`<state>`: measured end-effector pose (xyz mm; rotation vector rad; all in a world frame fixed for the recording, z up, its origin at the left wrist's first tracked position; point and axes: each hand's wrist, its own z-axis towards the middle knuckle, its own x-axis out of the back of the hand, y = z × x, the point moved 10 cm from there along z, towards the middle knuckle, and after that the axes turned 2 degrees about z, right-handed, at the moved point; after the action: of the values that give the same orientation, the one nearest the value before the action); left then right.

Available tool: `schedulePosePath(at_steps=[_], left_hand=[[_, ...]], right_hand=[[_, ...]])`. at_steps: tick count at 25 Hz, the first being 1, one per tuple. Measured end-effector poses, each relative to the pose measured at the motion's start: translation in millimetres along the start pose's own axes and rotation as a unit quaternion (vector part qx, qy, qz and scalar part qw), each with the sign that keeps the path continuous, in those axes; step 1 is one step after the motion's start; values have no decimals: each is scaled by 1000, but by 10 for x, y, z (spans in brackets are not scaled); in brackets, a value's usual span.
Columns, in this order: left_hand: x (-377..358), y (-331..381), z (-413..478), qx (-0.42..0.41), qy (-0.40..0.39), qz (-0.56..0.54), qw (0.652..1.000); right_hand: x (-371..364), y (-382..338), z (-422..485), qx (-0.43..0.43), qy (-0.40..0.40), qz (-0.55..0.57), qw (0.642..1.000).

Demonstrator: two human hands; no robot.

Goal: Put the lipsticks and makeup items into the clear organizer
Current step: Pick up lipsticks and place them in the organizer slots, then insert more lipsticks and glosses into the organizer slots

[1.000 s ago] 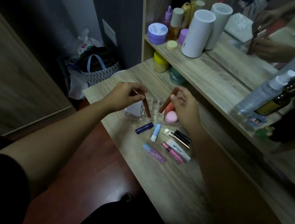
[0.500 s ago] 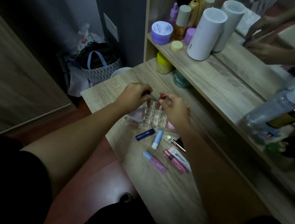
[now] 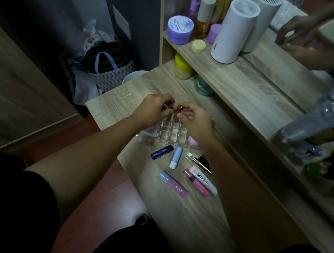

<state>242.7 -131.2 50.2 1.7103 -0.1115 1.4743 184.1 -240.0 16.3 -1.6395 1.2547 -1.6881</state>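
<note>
A: Where do we have our hands?

B: Both are over the far rows of the clear organizer [image 3: 172, 132]. Our left hand [image 3: 154, 110] has its fingertips pinched together on something thin; only a pale sliver shows between them, so we cannot tell what it is. Our right hand [image 3: 194, 120] is curled the same way, its fingertips closed on the reddish-brown top of a lipstick [image 3: 180, 107] that stands at the back of the grid.

A: And the two sets of fingers, how do they sit to each other?

B: Just beside each other, nearly touching, with the organizer's cells below and nearer us than the fingertips.

A: What already sits in the organizer?

B: A pink round item [image 3: 193, 141] in the compartment under our right wrist, and a white item with a green mark [image 3: 154, 130] in the one under our left wrist.

A: What lies loose?

B: All of it is on the wooden table [image 3: 180, 224], on our side of the fingers. Nearest the organizer lie a dark blue tube [image 3: 162, 151], a white and light blue stick [image 3: 176, 157] and a black and silver lipstick [image 3: 200, 162]. Closer to us lie a white tube with printed letters [image 3: 204, 180], a pink lip gloss [image 3: 196, 182] touching it, and a purple gloss with a blue cap [image 3: 173, 184].

A: Beyond the fingers?

B: A shelf [image 3: 242, 87] with a white cylinder [image 3: 233, 31] and a purple jar [image 3: 179, 30].
</note>
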Motion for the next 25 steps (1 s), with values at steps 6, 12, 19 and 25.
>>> schedulePosePath(at_steps=[6,12,19,25], left_hand=[[-17,-45,5,13,-4,-1,1000],[52,-147,-69,51,-3,-13,999],[-10,-39,-819,31,57,-66,996],[-879,574,-1091,-112,-165,-5,980]], right_hand=[[5,-18,0,10,-8,-30,999],[93,-87,-106,16,0,-33,999],[283,157,-623,46,-4,-80,996],[81,579,-818,38,-106,-269,957]])
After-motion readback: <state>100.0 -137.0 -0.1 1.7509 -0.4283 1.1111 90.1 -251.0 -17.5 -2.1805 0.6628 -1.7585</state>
